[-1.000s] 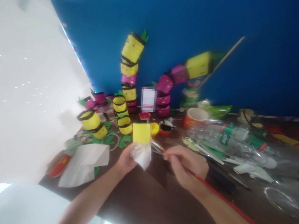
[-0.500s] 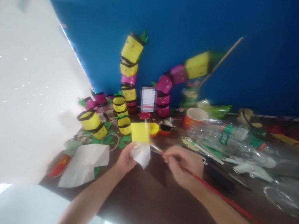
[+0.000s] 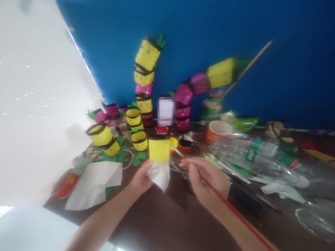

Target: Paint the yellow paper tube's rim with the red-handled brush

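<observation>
My left hand is closed around white paper at the lower end of a yellow-painted piece, which looks like a cut bottle section with a dark upper rim. In my right hand is a paintbrush with a long red handle, gripped like a pen. Its bristles reach the small container of yellow paint, just right of the yellow piece; blur hides whether they touch the paint. Beside that stands a container of black paint, and behind is one of red paint.
Yellow and magenta bottle-section figures stand at the back left, with taller stacks against the blue wall. White paper lies left. On the right are plastic bottles, a paper cup and a black object.
The brush tip has moved up from the yellow piece's lower right edge to the yellow paint container. My left hand has shifted the piece slightly right and down.
</observation>
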Demonstrator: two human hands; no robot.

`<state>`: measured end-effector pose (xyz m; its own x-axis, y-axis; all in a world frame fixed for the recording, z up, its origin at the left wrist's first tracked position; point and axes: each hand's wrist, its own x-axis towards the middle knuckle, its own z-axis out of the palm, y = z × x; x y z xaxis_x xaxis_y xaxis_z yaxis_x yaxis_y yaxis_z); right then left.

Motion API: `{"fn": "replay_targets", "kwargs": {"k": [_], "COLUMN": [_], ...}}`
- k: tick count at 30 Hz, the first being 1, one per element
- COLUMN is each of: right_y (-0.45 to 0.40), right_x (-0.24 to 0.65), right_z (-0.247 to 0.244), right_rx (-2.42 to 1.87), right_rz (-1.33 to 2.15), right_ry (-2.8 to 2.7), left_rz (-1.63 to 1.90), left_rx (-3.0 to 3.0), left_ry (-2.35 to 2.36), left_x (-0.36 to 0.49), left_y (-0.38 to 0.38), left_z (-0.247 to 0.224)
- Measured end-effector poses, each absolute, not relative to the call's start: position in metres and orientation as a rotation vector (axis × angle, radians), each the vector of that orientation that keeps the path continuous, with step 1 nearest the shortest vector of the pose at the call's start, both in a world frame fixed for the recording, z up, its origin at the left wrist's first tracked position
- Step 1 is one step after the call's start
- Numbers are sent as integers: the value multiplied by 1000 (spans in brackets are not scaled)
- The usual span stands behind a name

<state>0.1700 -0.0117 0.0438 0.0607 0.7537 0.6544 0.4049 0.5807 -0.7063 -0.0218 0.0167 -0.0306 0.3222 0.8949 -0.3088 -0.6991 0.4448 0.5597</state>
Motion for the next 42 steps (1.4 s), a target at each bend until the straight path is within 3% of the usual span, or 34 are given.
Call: {"fn": "replay_targets", "kwargs": {"k": [10,31,42], "right_y": [-20,-12,-13], "right_x": [175,168,172], "right_z": [64,50,54], "right_rx": [-999,-1007,-926], "right_rz": [306,245,248], "right_ry": [-1654,-1588,-1632], "left_rz": [1081,1110,1111], "left_rx": [375,604,438], "left_ry": [614,567,613], "left_x": [-23,-19,-23], "left_y": [19,20,20], "left_z": [-33,-24,-33]}}
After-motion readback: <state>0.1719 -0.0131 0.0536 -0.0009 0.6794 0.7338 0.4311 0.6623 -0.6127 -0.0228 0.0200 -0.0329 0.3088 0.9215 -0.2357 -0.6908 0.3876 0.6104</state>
